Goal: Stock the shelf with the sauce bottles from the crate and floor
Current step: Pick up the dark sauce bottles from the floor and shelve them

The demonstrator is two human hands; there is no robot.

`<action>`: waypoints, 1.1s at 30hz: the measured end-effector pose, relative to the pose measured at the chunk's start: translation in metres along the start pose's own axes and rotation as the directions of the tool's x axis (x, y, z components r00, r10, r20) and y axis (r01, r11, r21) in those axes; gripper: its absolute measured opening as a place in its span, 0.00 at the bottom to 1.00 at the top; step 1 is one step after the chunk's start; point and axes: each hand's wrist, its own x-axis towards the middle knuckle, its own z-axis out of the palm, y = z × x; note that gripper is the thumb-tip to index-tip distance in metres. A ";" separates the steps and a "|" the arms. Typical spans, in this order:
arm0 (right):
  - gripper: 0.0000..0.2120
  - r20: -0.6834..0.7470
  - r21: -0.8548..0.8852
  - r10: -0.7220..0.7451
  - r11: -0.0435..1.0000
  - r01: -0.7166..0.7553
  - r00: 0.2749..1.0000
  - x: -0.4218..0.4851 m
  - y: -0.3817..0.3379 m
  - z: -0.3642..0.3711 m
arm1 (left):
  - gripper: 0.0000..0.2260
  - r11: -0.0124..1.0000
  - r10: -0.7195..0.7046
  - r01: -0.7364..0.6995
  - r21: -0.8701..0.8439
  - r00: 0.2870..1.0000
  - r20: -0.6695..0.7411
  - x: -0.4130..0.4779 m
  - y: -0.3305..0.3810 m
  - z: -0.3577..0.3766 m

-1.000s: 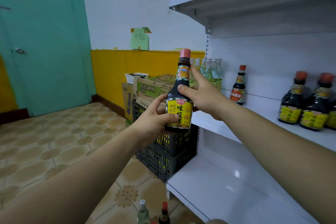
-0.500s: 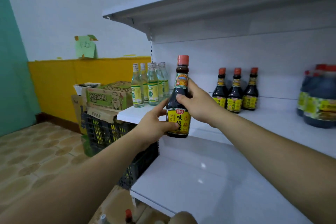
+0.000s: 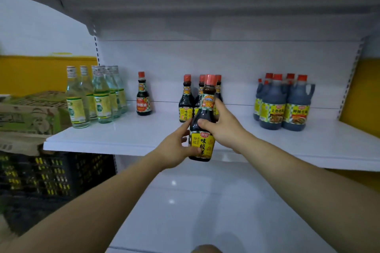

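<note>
Far left, the dark crate (image 3: 51, 178) sits under the cardboard boxes (image 3: 30, 117). A second ago the bottle was held out over that side; now the crate is off at the margin. The person has turned to face the shelf (image 3: 123, 135) squarely.

On the shelf's left end: a cluster of clear bottles (image 3: 98, 98), then one red-label bottle (image 3: 143, 98) standing alone.

Centre: left hand (image 3: 174, 148) grasps the lower body of the sauce bottle (image 3: 202, 141), thumb across the yellow label. The grip is the same as before. The bottle is upright, in the air just in front of the shelf's front edge, base not yet on the board. It has been carried rightward and now lines up with the yellow-label group (image 3: 186, 102) standing behind it — same label, same red cap.

Right hand (image 3: 224, 127) wraps the bottle's shoulder, also unchanged.

Further right, dark handled jugs (image 3: 285, 107), well apart.

Reading: transport is done and placement is next — lift over the lip and set it down in front of its matching group. Neighbours stand close; a nudge could topple one.
</note>
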 end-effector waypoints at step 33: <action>0.22 -0.250 -0.089 0.117 0.986 -0.143 0.961 0.204 0.174 -0.010 | 0.34 0.579 -0.224 0.022 0.815 0.966 0.133 0.129 -0.098 -0.007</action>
